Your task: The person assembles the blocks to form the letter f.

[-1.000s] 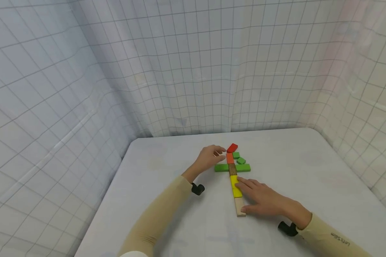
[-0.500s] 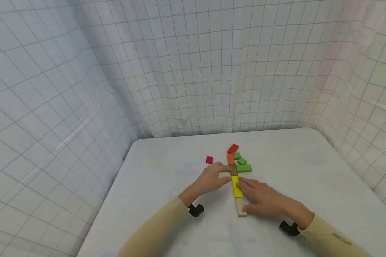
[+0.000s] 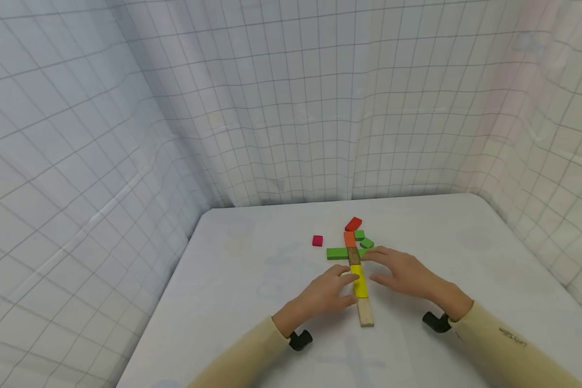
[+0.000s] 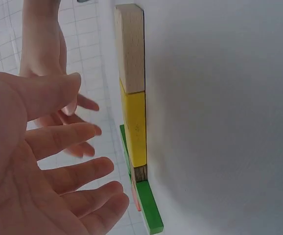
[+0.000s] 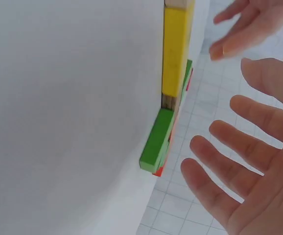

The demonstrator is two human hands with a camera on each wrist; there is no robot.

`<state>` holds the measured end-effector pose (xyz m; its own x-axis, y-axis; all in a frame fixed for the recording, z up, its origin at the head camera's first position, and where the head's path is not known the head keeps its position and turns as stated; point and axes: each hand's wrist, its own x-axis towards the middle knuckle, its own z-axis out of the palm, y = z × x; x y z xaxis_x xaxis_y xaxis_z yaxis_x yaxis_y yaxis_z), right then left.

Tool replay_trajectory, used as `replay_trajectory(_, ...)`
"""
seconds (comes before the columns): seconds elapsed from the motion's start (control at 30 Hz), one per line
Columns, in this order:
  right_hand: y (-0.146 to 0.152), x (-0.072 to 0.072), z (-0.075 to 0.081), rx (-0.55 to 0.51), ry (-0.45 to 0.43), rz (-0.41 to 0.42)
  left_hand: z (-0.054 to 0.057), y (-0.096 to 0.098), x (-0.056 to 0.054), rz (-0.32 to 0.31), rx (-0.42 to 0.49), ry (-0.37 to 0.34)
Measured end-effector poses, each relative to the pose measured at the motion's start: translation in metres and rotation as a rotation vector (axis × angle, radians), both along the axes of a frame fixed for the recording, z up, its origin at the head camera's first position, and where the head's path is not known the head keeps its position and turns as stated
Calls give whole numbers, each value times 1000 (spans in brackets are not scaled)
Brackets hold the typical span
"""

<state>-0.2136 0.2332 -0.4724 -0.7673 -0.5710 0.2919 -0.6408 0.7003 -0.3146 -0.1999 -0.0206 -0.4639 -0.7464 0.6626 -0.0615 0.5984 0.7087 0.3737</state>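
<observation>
A line of wooden blocks lies on the table: a plain wood block [image 3: 365,313], a yellow block [image 3: 361,290], a brown block [image 3: 353,256] and an orange block [image 3: 350,239]. Green blocks flank the brown one; the left green block [image 3: 337,254] shows fully, while fingers partly cover the right one [image 5: 157,138]. My left hand [image 3: 324,292] hovers left of the yellow block [image 4: 135,127], its spread fingers holding nothing. Over the right green block reaches my right hand [image 3: 404,274], fingers extended and apart; its wrist view shows nothing held.
A red block [image 3: 353,224] lies angled beyond the orange one. Beside that sit a small green block [image 3: 359,235] and a green pointed block [image 3: 367,243]. A crimson cube [image 3: 317,241] stands alone at left. Gridded curtains surround the white table [image 3: 252,258].
My left hand has come back from the far blocks toward the yellow block, and the crimson cube came into view. My right hand has left the yellow and plain blocks and moved farther forward.
</observation>
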Motion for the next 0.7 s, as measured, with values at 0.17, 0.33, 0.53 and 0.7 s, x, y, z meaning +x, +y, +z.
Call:
replay_trajectory(0.17,-3,-25,14,-5,30,19,-1,3,8,-80,-3,2)
replay_trajectory(0.33,-10,-52,29,13,-3,24,-6,5,11,-131,-2,-23)
replay_trajectory(0.53,-21,-83,39,8,-56,36,-14,9,13,-197,-42,-32)
replay_trajectory(0.7,-35,-105,40,0,-106,42,-17,11,18,-216,-96,-21)
